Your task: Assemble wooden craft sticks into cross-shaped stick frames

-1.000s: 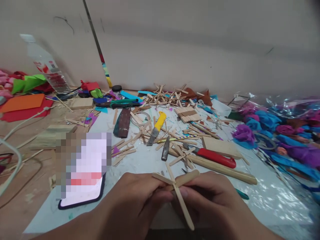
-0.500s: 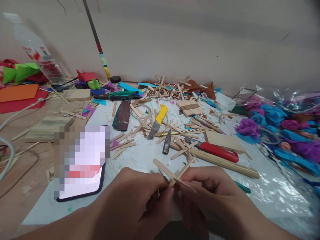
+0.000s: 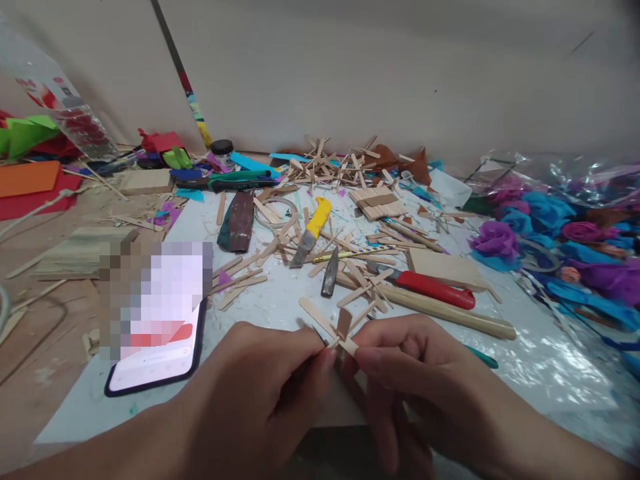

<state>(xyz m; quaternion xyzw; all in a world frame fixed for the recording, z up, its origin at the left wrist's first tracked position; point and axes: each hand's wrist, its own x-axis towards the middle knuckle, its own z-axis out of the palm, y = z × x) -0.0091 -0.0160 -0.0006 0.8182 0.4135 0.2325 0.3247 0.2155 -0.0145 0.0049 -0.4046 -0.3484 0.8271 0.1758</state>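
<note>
My left hand [image 3: 280,380] is closed in a pinch on the crossed craft sticks [image 3: 316,316], low in the middle of the view. A thin dark metal point [image 3: 320,335] shows beside its fingertips; the rest is hidden. My right hand [image 3: 415,367] grips the same sticks from the right, its thumb near a blunt stick end. Between the hands a darker brown, short flat piece [image 3: 344,323] stands up at the crossing. Just beyond lie a hammer with a dark head [image 3: 330,273] and wooden handle, plus a red-handled cutter [image 3: 437,291].
A phone [image 3: 197,340] lies left of my hands. Farther off are a yellow utility knife [image 3: 320,217], a bundle of craft sticks [image 3: 377,202] and a loose stick pile [image 3: 325,167]. Paper flowers [image 3: 495,241] crowd the right. A plastic bottle [image 3: 75,110] stands back left.
The sticks have turned between my fingers, and the brown flat piece now shows upright at the crossing. My right thumb has shifted towards the stick end. The whole view has moved slightly.
</note>
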